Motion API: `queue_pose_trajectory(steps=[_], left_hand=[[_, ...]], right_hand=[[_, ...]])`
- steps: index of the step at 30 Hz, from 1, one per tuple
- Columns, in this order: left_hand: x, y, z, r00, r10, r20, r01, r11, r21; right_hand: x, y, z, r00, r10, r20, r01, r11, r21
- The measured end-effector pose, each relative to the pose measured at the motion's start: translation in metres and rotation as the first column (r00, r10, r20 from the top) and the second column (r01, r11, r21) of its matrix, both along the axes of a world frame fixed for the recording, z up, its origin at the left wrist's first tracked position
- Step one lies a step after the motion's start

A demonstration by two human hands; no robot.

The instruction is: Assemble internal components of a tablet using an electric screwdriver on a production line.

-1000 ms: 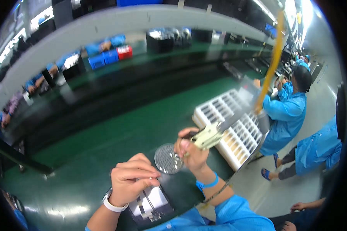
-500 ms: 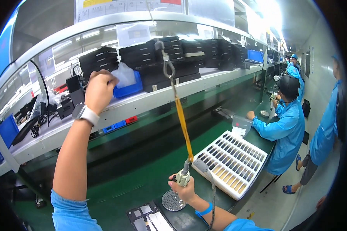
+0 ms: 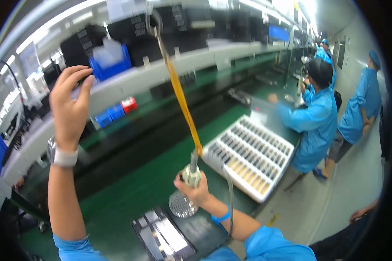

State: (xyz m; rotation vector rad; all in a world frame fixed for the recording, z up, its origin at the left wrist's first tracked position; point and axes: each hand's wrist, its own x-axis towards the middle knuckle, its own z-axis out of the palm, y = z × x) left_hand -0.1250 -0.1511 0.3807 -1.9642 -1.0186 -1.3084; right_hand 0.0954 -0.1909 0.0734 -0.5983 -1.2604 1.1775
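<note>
My right hand [image 3: 199, 190] is wrapped round a pale electric screwdriver [image 3: 190, 175], which hangs from a yellow elastic strap [image 3: 180, 93] with a metal hook at its top. Below that hand a round metal dish [image 3: 178, 204] with a dimpled surface lies on the bench, beside an opened flat tablet-like device [image 3: 165, 237]. My left hand [image 3: 69, 111] is raised at the shelf's front edge, thumb apart from the bent fingers, with nothing visible in it. Its fingertips are right by a blue bin [image 3: 117, 67] that holds a clear plastic bag [image 3: 108, 53].
A white tray [image 3: 241, 186] with rows of small dark and tan parts stands right of the screwdriver, its cable between them. Small blue and red bins [image 3: 116, 113] sit under the shelf [image 3: 161, 71]. A co-worker [image 3: 311, 117] in blue sits at the bench farther right; another person [image 3: 361, 104] stands behind.
The view has tilted and shifted, with some blur. My left hand has drawn back from the bag in the blue bin, and its fingers have spread. My right hand still grips the screwdriver.
</note>
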Motion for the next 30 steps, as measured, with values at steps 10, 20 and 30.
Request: queue_pose_trajectory(steps=[10,20,30], left_hand=[[-0.023,-0.139,-0.303,0.940,0.167,0.298,0.118,0.660,-0.742],[-0.021,-0.151,-0.334,0.928,0.232,0.291,0.093,0.612,-0.785],[-0.024,-0.144,-0.340,0.934,0.222,0.280,0.066,0.663,-0.745]], right_hand=[[-0.022,0.010,0.002,0.994,0.071,-0.082,-0.088,0.971,-0.225],[-0.028,0.002,-0.024,0.999,0.024,0.044,-0.013,0.970,-0.245],[-0.029,0.006,-0.033,1.000,0.019,0.008,-0.017,0.973,-0.229]])
